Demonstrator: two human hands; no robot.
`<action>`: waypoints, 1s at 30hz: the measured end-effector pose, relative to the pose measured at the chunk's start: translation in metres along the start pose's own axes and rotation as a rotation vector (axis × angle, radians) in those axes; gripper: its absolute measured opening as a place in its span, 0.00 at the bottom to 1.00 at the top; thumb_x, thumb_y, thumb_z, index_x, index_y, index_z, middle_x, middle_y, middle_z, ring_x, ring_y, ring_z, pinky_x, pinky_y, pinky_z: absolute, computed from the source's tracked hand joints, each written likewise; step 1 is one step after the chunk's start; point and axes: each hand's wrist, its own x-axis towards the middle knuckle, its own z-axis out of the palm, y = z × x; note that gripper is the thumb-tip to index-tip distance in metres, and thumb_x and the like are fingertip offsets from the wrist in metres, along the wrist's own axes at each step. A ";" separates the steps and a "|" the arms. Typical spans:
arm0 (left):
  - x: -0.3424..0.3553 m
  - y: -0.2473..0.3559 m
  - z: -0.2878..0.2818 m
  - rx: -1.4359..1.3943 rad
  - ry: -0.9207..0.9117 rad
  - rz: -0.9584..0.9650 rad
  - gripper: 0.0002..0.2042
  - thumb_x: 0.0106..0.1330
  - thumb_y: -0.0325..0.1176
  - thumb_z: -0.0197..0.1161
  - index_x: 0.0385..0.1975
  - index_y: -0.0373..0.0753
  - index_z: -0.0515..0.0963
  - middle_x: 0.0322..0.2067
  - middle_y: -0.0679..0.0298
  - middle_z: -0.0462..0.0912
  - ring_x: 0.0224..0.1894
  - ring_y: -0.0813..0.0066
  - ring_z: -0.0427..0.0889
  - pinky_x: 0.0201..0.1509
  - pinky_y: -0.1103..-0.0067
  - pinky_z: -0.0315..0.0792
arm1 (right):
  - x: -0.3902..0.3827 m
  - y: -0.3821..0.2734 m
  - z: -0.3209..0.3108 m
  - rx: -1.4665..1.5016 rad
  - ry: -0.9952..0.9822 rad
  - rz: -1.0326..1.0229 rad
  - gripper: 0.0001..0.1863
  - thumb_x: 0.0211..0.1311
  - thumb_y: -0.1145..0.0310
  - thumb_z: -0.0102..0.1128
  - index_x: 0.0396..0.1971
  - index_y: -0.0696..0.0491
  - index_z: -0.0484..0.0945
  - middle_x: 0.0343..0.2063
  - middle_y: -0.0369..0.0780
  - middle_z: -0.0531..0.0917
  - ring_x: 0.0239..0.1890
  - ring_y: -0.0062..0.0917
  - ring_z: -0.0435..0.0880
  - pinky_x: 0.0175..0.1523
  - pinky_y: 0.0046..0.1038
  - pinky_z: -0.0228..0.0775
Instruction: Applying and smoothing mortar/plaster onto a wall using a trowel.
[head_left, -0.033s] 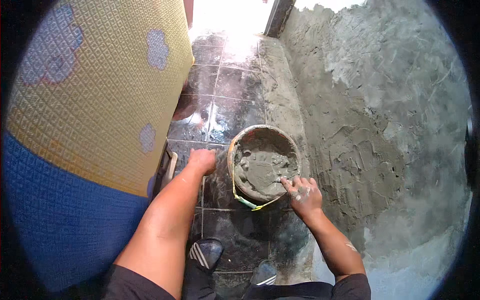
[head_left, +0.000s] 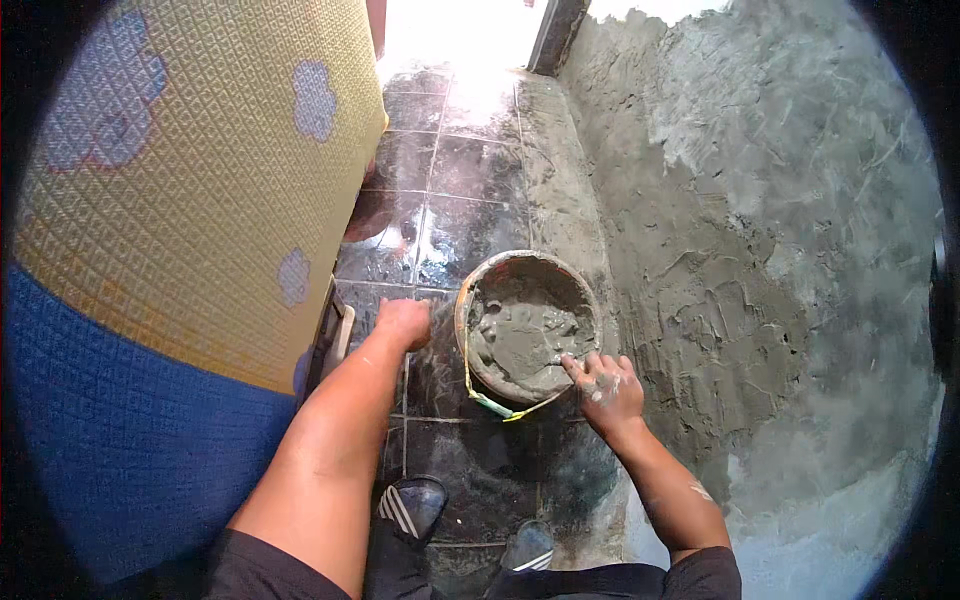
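Beside the mortar bucket [head_left: 528, 330], left hand [head_left: 403, 322] fisted, grip unclear; right hand [head_left: 605, 385] spread on its rim, fingertips mortar-smeared.

Narrow strip of dark tiled floor [head_left: 440, 210] open ahead toward the bright doorway, yellow and blue patterned mattress [head_left: 180, 220] walling the left, rough plastered wall [head_left: 760, 250] closing the right, mortar bucket [head_left: 528, 325] blocking the middle.
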 end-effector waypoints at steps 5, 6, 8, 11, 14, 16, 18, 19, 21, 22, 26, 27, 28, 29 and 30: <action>0.005 -0.002 0.001 -0.047 0.000 -0.016 0.17 0.67 0.33 0.50 0.53 0.45 0.78 0.51 0.52 0.83 0.56 0.54 0.81 0.66 0.49 0.62 | -0.001 -0.002 0.017 0.113 -0.057 0.100 0.25 0.54 0.72 0.55 0.52 0.36 0.82 0.31 0.34 0.80 0.37 0.28 0.82 0.43 0.33 0.69; 0.005 -0.001 0.000 -0.041 -0.007 -0.014 0.17 0.67 0.33 0.49 0.54 0.45 0.78 0.52 0.52 0.82 0.56 0.53 0.81 0.67 0.49 0.61 | -0.003 -0.001 0.020 0.159 -0.100 0.130 0.26 0.53 0.72 0.56 0.53 0.35 0.81 0.32 0.35 0.80 0.38 0.30 0.82 0.45 0.34 0.70; 0.004 -0.003 -0.001 -0.024 -0.035 -0.020 0.19 0.66 0.32 0.51 0.57 0.44 0.75 0.53 0.52 0.82 0.57 0.53 0.80 0.67 0.50 0.62 | -0.004 -0.004 0.021 0.211 -0.137 0.149 0.27 0.52 0.71 0.58 0.55 0.34 0.80 0.33 0.36 0.80 0.40 0.32 0.82 0.47 0.36 0.71; 0.001 0.000 -0.005 -0.016 -0.055 -0.016 0.22 0.64 0.31 0.53 0.60 0.44 0.72 0.53 0.53 0.81 0.58 0.53 0.79 0.67 0.50 0.62 | -0.018 -0.010 0.021 0.351 -0.172 0.254 0.28 0.49 0.69 0.62 0.54 0.35 0.81 0.36 0.37 0.82 0.41 0.35 0.83 0.48 0.40 0.72; -0.003 -0.001 -0.007 -0.024 -0.030 -0.018 0.19 0.65 0.32 0.52 0.57 0.44 0.75 0.53 0.53 0.82 0.57 0.54 0.80 0.67 0.50 0.62 | -0.028 -0.009 0.024 0.482 -0.047 0.257 0.30 0.49 0.65 0.63 0.57 0.37 0.79 0.42 0.43 0.83 0.42 0.41 0.83 0.53 0.42 0.73; -0.004 -0.001 -0.007 -0.027 -0.012 -0.019 0.17 0.66 0.33 0.52 0.54 0.43 0.77 0.53 0.53 0.82 0.57 0.55 0.80 0.67 0.50 0.62 | -0.031 -0.009 0.023 0.535 -0.080 0.297 0.30 0.48 0.65 0.63 0.57 0.37 0.79 0.41 0.43 0.82 0.41 0.42 0.83 0.51 0.41 0.74; -0.002 -0.002 -0.008 -0.028 -0.044 -0.040 0.17 0.65 0.32 0.52 0.52 0.43 0.78 0.53 0.53 0.82 0.57 0.55 0.81 0.66 0.51 0.63 | -0.040 -0.006 0.024 0.618 -0.088 0.333 0.29 0.50 0.66 0.64 0.57 0.40 0.79 0.37 0.44 0.82 0.39 0.42 0.82 0.46 0.38 0.75; -0.002 -0.002 -0.006 -0.031 -0.039 -0.033 0.17 0.65 0.32 0.52 0.52 0.43 0.78 0.53 0.53 0.82 0.57 0.55 0.81 0.66 0.51 0.63 | -0.044 -0.005 0.026 0.610 -0.086 0.337 0.29 0.50 0.66 0.64 0.57 0.40 0.79 0.37 0.44 0.82 0.39 0.42 0.82 0.46 0.38 0.75; -0.001 -0.004 -0.004 -0.004 -0.011 -0.039 0.16 0.65 0.32 0.52 0.51 0.43 0.79 0.52 0.53 0.83 0.56 0.55 0.81 0.65 0.52 0.63 | -0.051 -0.002 0.029 0.719 0.012 0.386 0.28 0.51 0.67 0.66 0.57 0.44 0.79 0.34 0.44 0.81 0.38 0.41 0.82 0.45 0.37 0.74; -0.001 -0.004 -0.005 -0.009 -0.001 -0.043 0.16 0.64 0.32 0.53 0.51 0.43 0.79 0.51 0.53 0.83 0.55 0.55 0.81 0.66 0.52 0.63 | -0.052 -0.002 0.029 0.751 0.015 0.418 0.28 0.51 0.68 0.66 0.56 0.49 0.79 0.35 0.44 0.81 0.39 0.41 0.82 0.45 0.37 0.74; -0.004 0.000 -0.011 -0.023 -0.012 -0.031 0.16 0.64 0.32 0.53 0.51 0.42 0.79 0.50 0.53 0.83 0.55 0.55 0.82 0.65 0.51 0.63 | -0.065 0.000 0.040 0.681 0.047 0.453 0.27 0.51 0.68 0.65 0.55 0.50 0.79 0.36 0.45 0.81 0.40 0.42 0.82 0.46 0.37 0.74; -0.004 0.003 -0.013 -0.024 -0.013 -0.019 0.16 0.64 0.32 0.53 0.51 0.42 0.79 0.51 0.53 0.83 0.55 0.55 0.82 0.65 0.51 0.63 | -0.071 0.002 0.049 0.680 0.086 0.454 0.27 0.51 0.68 0.65 0.55 0.50 0.79 0.36 0.46 0.81 0.41 0.43 0.82 0.47 0.38 0.74; -0.007 0.002 -0.014 -0.023 -0.018 -0.018 0.17 0.64 0.32 0.53 0.52 0.42 0.78 0.51 0.53 0.83 0.55 0.55 0.81 0.65 0.50 0.63 | -0.074 0.000 0.054 0.689 0.122 0.446 0.27 0.51 0.68 0.65 0.55 0.50 0.79 0.36 0.46 0.81 0.42 0.44 0.81 0.47 0.38 0.74; -0.007 0.000 -0.012 -0.021 -0.015 -0.019 0.17 0.64 0.32 0.53 0.52 0.42 0.78 0.51 0.53 0.83 0.55 0.55 0.81 0.65 0.50 0.63 | -0.078 -0.002 0.058 0.689 0.125 0.445 0.27 0.51 0.68 0.65 0.55 0.50 0.79 0.36 0.46 0.81 0.42 0.44 0.81 0.47 0.38 0.74; -0.005 -0.003 -0.009 -0.017 -0.011 -0.022 0.17 0.64 0.32 0.53 0.51 0.42 0.79 0.51 0.53 0.83 0.56 0.55 0.81 0.65 0.50 0.64 | -0.081 -0.005 0.062 0.687 0.075 0.506 0.26 0.50 0.68 0.65 0.53 0.54 0.79 0.39 0.48 0.82 0.44 0.44 0.81 0.51 0.37 0.73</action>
